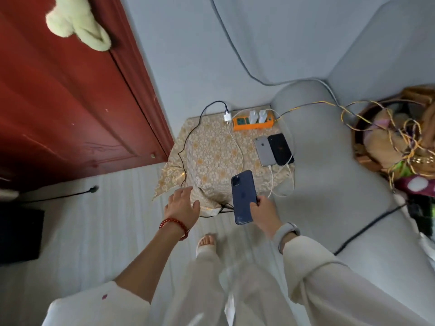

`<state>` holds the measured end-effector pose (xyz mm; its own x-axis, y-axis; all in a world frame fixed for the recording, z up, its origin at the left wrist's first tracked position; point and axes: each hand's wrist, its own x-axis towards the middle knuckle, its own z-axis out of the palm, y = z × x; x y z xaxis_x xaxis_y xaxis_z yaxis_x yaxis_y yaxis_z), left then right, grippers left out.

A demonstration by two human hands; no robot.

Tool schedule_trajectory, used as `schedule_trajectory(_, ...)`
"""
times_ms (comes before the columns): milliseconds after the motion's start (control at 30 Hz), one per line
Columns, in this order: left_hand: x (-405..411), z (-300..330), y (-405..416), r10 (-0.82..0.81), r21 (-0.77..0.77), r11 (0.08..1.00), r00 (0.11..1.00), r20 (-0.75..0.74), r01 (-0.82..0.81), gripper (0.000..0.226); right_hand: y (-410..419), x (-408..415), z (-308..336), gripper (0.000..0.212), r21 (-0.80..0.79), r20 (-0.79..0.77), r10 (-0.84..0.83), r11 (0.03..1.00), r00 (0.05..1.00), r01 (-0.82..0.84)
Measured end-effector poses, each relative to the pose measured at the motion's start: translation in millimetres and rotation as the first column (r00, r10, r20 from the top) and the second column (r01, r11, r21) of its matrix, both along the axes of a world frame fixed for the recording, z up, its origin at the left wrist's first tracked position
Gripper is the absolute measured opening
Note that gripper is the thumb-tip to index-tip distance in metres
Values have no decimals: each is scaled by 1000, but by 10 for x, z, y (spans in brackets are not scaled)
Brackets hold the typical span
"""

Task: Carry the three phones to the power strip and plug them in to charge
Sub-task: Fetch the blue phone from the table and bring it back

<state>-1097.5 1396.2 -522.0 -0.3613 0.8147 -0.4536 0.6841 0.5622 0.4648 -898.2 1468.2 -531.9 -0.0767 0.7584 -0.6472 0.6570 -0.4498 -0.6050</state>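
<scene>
My right hand (264, 211) grips a dark blue phone (243, 196), back side up, over the near edge of a small table with a gold patterned cloth (207, 154). My left hand (182, 204) hovers open to the left of it, above the cloth's front corner. A grey phone (263, 150) and a black phone (280, 148) lie side by side on the cloth, white cables at their near ends. The orange power strip (253, 122) sits at the back with two white chargers in it. A white adapter (227, 117) with a black cable (186, 147) lies left of the strip.
A red door (66, 95) stands at the left. A grey sofa (329, 161) borders the table on the right, with a basket of clutter (395, 142) and tangled yellow wires. A black cord (367, 228) crosses the sofa seat. A dark box (20, 234) sits on the floor, left.
</scene>
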Motion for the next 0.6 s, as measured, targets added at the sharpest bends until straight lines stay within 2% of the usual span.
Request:
schedule_trajectory(167, -162, -401, 782, -21, -33, 999, 999, -34, 20, 52, 857, -297, -391, 8, -85, 19, 15, 996, 1000, -13)
schedule_trajectory(367, -26, -1237, 1444, 30, -183, 983, 1000, -10, -31, 55, 1650, -520, -1141, 16, -168, 11, 125, 978, 992, -121)
schedule_trajectory(500, 94, -1730, 1703, 107, -284, 953, 994, 8, -101, 56, 1884, -598, -1576, 18, -219, -44, 166, 960, 985, -172)
schedule_trajectory(600, 163, -1987, 1774, 88, -329, 941, 996, -5, -85, 58, 1960, -602, -1800, 15, -228, -73, 192, 952, 979, -203)
